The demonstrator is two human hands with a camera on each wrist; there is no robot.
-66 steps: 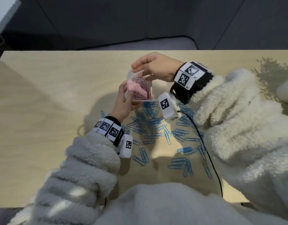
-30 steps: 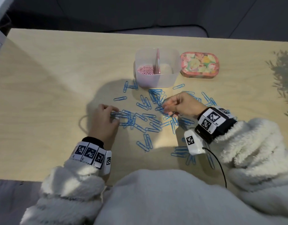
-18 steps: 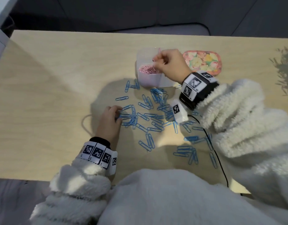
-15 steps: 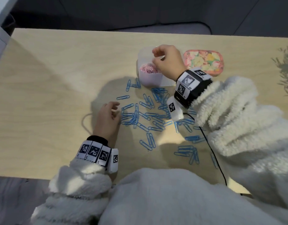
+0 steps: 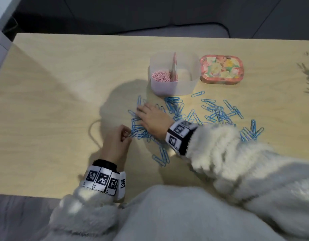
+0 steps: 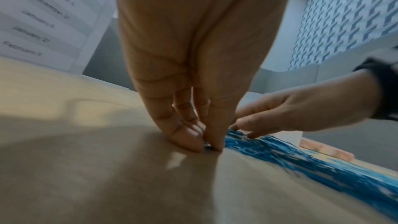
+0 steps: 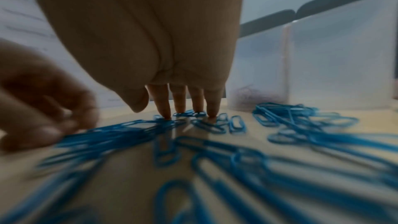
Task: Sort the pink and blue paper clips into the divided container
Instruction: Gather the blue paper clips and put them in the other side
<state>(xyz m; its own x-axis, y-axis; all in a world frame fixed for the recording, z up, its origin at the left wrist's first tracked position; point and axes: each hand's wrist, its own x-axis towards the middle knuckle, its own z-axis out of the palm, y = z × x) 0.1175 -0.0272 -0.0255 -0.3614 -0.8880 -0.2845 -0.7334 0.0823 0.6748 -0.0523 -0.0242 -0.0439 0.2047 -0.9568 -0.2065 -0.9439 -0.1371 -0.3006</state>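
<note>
A clear divided container (image 5: 192, 79) stands at the back of the table, with pink paper clips (image 5: 161, 76) in its left compartment. Its right compartment looks bare. Blue paper clips (image 5: 218, 113) lie scattered in front of it. My left hand (image 5: 128, 136) pinches the end of a blue clip at the pile's left edge, thumb and fingertips meeting on the table (image 6: 206, 146). My right hand (image 5: 141, 112) lies flat over the left part of the pile. Its straight fingers (image 7: 212, 108) press down on blue clips (image 7: 215, 125), and the container (image 7: 323, 57) stands just beyond to the right.
A floral tin (image 5: 221, 69) sits right of the container. The light wooden table (image 5: 54, 101) ends near my body at the front. More blue clips (image 5: 251, 131) lie at the right by my fluffy right sleeve (image 5: 228, 153).
My right hand has left the container and come down onto the left part of the blue clip pile. My left hand stayed at the pile's left edge and closed its fingertips.
</note>
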